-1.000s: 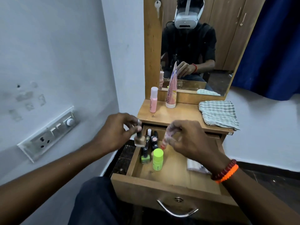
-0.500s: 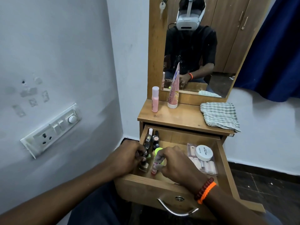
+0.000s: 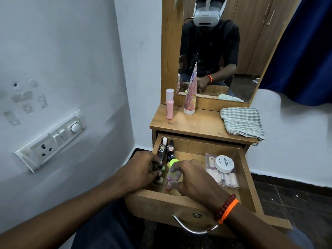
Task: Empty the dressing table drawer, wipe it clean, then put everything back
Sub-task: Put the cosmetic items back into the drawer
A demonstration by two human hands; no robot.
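The wooden drawer point(image 3: 179, 203) of the dressing table stands pulled open. My left hand point(image 3: 142, 169) is down in its front left corner, closed around a small nail polish bottle point(image 3: 159, 181). Beside it my right hand point(image 3: 192, 178) grips a slim pink tube point(image 3: 168, 178) that stands on the drawer floor. A lime green cap point(image 3: 172, 161) shows between my hands. Several small bottles point(image 3: 167, 150) line the drawer's left wall. A clear pouch point(image 3: 224, 177) with a white nail polish remover tub point(image 3: 224, 163) on it lies at the right.
On the table top point(image 3: 197, 124) stand a pink bottle point(image 3: 169, 106) and a pink tube point(image 3: 190, 97) before the mirror point(image 3: 215, 51); a folded checked cloth point(image 3: 242, 123) lies at the right. A switchboard point(image 3: 50, 141) is on the left wall. The drawer handle point(image 3: 194, 229) is near my knees.
Both hands came down from above the drawer into its front left corner with the bottle and the tube, and have hardly moved in the last half second. The view shifted slightly.
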